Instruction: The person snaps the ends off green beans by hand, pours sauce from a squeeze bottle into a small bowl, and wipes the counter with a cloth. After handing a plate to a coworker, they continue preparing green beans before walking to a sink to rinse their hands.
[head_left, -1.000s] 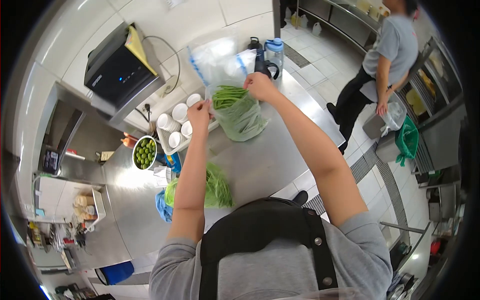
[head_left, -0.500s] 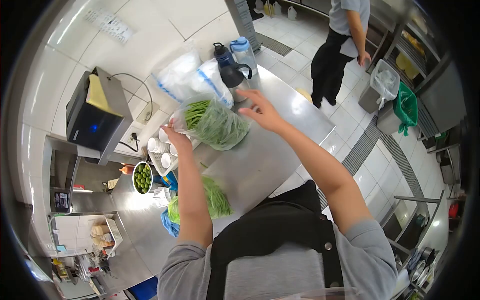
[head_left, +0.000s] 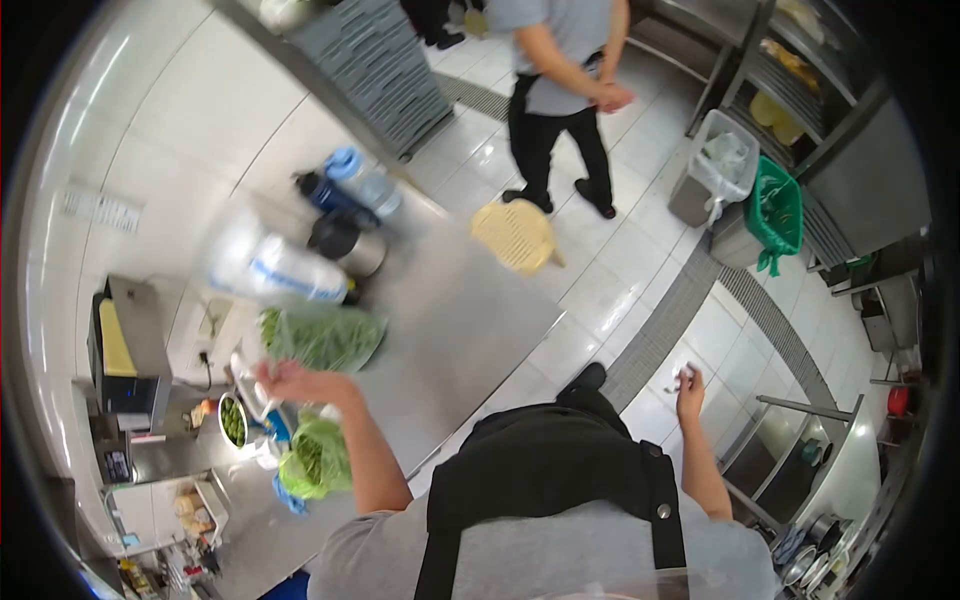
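Note:
My left hand (head_left: pixel 298 382) is over the steel counter, slightly blurred, its fingers loosely apart and holding nothing that I can see. Just beyond it lies a clear plastic bag of green vegetables (head_left: pixel 325 338). Nearer to me is another bag of leafy greens (head_left: pixel 318 458), with a blue cloth (head_left: pixel 290 495) beside it. Away from the counter, my right hand (head_left: pixel 690 395) hangs over the tiled floor at the right. Its fingers are curled together around something small, pale and partly dark, too small to make out.
White bags (head_left: pixel 270 262), a steel jug (head_left: pixel 350 243) and a blue-capped water bottle (head_left: pixel 362 182) stand at the counter's (head_left: pixel 450 320) far end. A bowl of limes (head_left: pixel 232 420) is at the left. Beyond are a yellow stool (head_left: pixel 515 235), a co-worker (head_left: pixel 560 90) and lined bins (head_left: pixel 775 205).
The view has turned right. My left hand has come off the bag of green vegetables, which now lies flatter. My right hand has swung from beside that bag out over the floor.

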